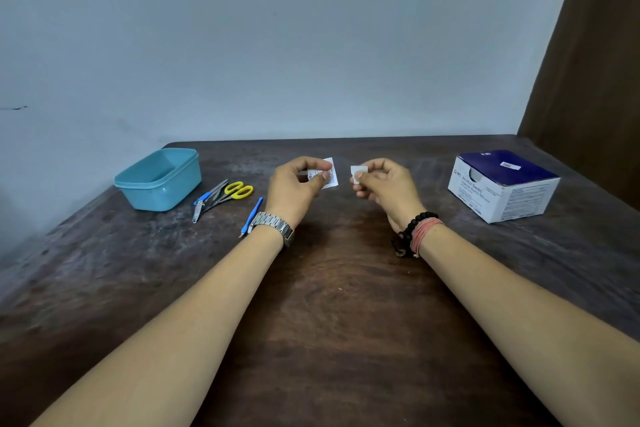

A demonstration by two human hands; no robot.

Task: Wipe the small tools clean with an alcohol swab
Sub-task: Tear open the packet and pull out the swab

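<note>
My left hand pinches the torn paper sachet; my right hand pinches what looks like the white folded swab, just apart at its three o'clock. I should drop the sachet and keep the swab folded flat. At nine o'clock on the dark table lie metal clippers, yellow-handled scissors and a slim blue blade.

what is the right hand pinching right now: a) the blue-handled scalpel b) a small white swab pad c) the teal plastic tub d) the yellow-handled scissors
b: the right hand pinches a small white swab pad between thumb and fingers, while the left hand holds the printed white wrapper; the tools lie untouched on the dark wooden table.
</note>
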